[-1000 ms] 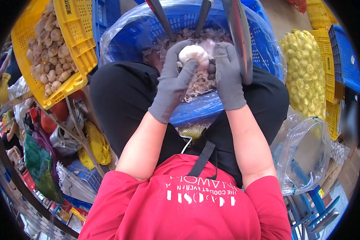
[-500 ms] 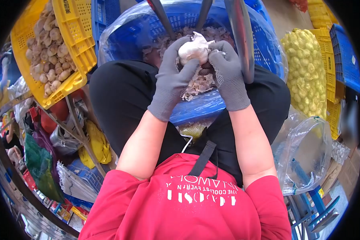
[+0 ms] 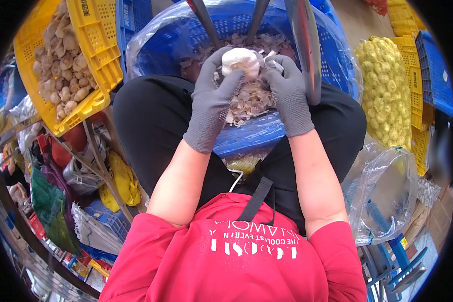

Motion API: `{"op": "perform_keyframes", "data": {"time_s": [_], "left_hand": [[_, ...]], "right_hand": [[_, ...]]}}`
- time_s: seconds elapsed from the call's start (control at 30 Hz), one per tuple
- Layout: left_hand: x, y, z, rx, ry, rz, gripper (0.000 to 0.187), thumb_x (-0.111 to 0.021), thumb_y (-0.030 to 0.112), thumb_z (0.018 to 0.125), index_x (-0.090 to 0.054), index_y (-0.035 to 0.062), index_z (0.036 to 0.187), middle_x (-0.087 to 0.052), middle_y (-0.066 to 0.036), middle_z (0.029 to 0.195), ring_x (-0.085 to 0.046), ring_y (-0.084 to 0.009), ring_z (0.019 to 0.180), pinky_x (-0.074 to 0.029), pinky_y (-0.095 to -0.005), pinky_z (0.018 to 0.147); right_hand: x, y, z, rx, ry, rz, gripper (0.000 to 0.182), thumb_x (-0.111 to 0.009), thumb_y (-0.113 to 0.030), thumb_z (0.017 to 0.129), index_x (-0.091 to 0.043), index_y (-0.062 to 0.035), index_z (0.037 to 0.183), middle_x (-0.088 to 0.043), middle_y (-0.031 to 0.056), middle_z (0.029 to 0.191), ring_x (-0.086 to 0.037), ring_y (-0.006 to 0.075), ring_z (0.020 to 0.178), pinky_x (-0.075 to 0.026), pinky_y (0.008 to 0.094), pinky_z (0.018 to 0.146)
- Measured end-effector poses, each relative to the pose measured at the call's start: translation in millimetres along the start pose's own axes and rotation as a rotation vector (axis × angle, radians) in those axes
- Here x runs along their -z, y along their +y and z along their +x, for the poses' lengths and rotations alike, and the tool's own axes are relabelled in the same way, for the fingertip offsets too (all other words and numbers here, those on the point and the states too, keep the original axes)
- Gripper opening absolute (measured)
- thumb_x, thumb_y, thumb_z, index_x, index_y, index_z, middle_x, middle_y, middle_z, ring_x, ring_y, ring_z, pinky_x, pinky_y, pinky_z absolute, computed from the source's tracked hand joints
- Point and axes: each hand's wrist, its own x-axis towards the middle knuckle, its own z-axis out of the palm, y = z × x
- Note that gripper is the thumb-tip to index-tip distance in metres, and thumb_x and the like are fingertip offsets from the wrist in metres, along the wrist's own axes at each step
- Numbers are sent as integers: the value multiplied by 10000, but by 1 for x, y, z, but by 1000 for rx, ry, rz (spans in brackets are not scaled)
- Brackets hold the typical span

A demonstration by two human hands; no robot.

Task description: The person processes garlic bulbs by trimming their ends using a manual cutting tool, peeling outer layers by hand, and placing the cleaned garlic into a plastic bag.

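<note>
A white garlic bulb [image 3: 241, 60] sits in my gloved left hand [image 3: 210, 95], with the thumb pressed on its near side and the fingers curled around its left. My gloved right hand [image 3: 289, 95] is just right of the bulb, thumb and fingers pinched on a pale flake of garlic skin [image 3: 273, 61]. Both hands are over a blue basket [image 3: 158, 48] lined with clear plastic. Loose garlic skins [image 3: 254, 103] lie heaped inside it, partly hidden by the hands.
Metal bars [image 3: 204, 22] and an upright metal piece [image 3: 306, 50] stand over the basket. At left, a tilted yellow crate [image 3: 101, 63] holds unpeeled garlic [image 3: 65, 65]. A mesh sack [image 3: 385, 90] of garlic and a clear plastic bag [image 3: 387, 196] are at right.
The papery skin sticking up from the bulb's top has come away. My right hand has moved slightly off the bulb, with a skin flake at its fingertips. The left hand has turned the bulb slightly.
</note>
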Motion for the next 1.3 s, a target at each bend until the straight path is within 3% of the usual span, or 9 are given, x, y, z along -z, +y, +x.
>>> {"op": "perform_keyframes", "data": {"time_s": [0.17, 0.27, 0.53, 0.83, 0.9, 0.97, 1.1, 1.2, 1.3], "left_hand": [[5, 2, 3, -14, 18, 50, 409, -613, 107, 898, -524, 5, 1284, -592, -102, 1200, -568, -150, 1083, -452, -273, 952], [3, -4, 3, -47, 1, 62, 418, -675, 114, 873, -549, 5, 1256, -570, -86, 1187, -568, -140, 1053, -460, -258, 908], [1, -2, 2, -66, 75, -88, 186, -580, 100, 942, -635, -26, 1067, -667, -95, 1050, -608, -108, 941, -486, -234, 851], [5, 6, 5, -4, 157, -23, 244, -579, 131, 945, -597, -9, 1144, -644, -84, 1090, -588, -119, 1012, -455, -249, 901], [2, 17, 2, 45, 78, -205, 304, -581, 161, 945, -570, -2, 1201, -621, -85, 1131, -577, -128, 1040, -444, -251, 918], [2, 14, 4, -92, -110, 54, 344, -567, 170, 949, -542, 3, 1249, -608, -90, 1153, -575, -139, 1052, -442, -259, 928], [-3, 3, 3, -85, -84, -46, 330, -518, 201, 971, -544, 7, 1237, -606, -92, 1147, -581, -143, 1045, -458, -267, 919], [-6, -2, -2, -155, -75, -95, 357, -497, 261, 976, -543, -3, 1212, -603, -95, 1119, -583, -155, 1038, -466, -288, 926], [-8, 3, -4, -51, -69, -176, 345, -406, 292, 1014, -535, 43, 1214, -606, -56, 1087, -597, -105, 908, -508, -231, 733]], "right_hand": [[-6, -10, -3, 224, 124, -132, 364, -558, -143, 933, -529, 23, 1255, -557, 129, 1218, -513, 164, 1140, -420, 295, 967], [-13, -24, -11, 397, -220, 71, 368, -537, -272, 975, -540, -10, 1235, -595, 91, 1147, -562, 147, 1047, -449, 283, 923], [-10, -10, -4, 161, -263, 305, 419, -449, -330, 1001, -510, -10, 1265, -584, 91, 1164, -574, 136, 1043, -469, 270, 909], [-7, -19, -11, 160, -265, 357, 357, -481, -282, 985, -568, -4, 1192, -614, 68, 1105, -576, 131, 1017, -452, 268, 909], [-6, -20, -10, 78, -284, 392, 351, -493, -280, 983, -570, -9, 1193, -614, 66, 1105, -573, 128, 1021, -454, 263, 904], [-11, -19, -10, 225, -270, 259, 350, -514, -277, 980, -565, -17, 1208, -616, 66, 1101, -578, 104, 989, -475, 235, 845], [-17, -18, -15, 258, -204, 258, 294, -532, -263, 978, -581, -32, 1153, -615, 43, 1017, -575, 70, 892, -484, 206, 746], [-16, -24, -19, 69, -109, 280, 250, -463, -270, 1010, -580, -56, 1062, -601, 8, 914, -562, 68, 834, -477, 227, 746], [-14, -27, -16, 14, -107, 163, 214, -480, -231, 1001, -598, -54, 1018, -595, 0, 851, -545, 47, 737, -459, 196, 651]]}}
